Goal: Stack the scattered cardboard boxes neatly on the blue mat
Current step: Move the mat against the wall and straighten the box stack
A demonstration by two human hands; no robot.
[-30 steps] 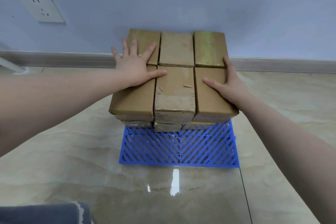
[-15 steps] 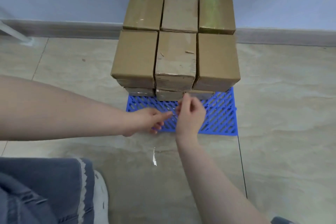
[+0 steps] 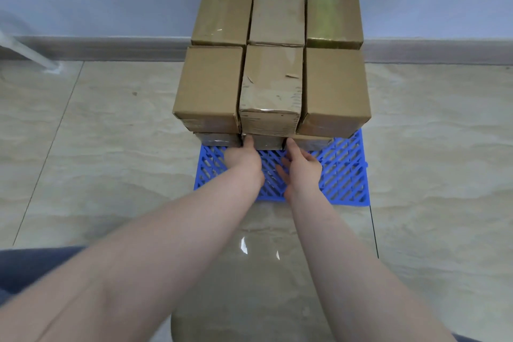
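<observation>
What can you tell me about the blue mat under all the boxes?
The blue mat looks like hard plastic, a flat rectangle made of slanted slats with holes between them, so the floor shows through. It lies flat on shiny beige tiles near the wall. Stacked cardboard boxes cover its back part and overhang it on the left; only the front strip shows. The left hand and right hand reach over that strip toward the bottom boxes.

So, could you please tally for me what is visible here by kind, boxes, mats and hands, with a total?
Cardboard boxes in the top layer: 6
Cardboard boxes partly visible in the bottom layer: 3
Blue mat: 1
Hands, left hand and right hand: 2
Total: 12; any boxes hidden behind the bottom row cannot be counted.
</observation>
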